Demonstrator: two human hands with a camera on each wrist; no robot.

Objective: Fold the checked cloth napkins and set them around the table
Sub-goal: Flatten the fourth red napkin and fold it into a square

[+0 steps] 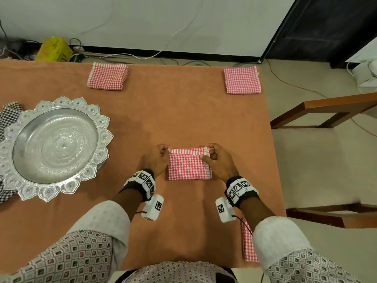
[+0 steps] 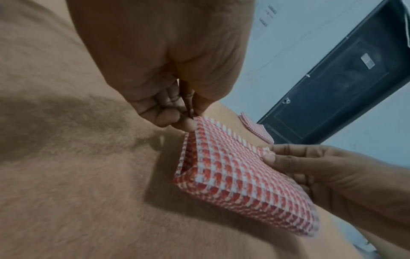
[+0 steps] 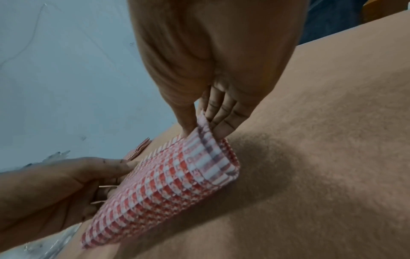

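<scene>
The folded red checked napkin lies right of the silver tray on the tan tablecloth, its far corners pinched by the left hand and right hand. It is judged light, limp and best gripped at corners. Behind the tray stands a white wall

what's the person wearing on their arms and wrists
Pale cuffed sleeves with a grey-and-red diamond pattern higher up. Left hand and right hand are bare. Each wrist carries a dark band of black-and-white square markers, plus a white camera block with a thin black cable.
</scene>
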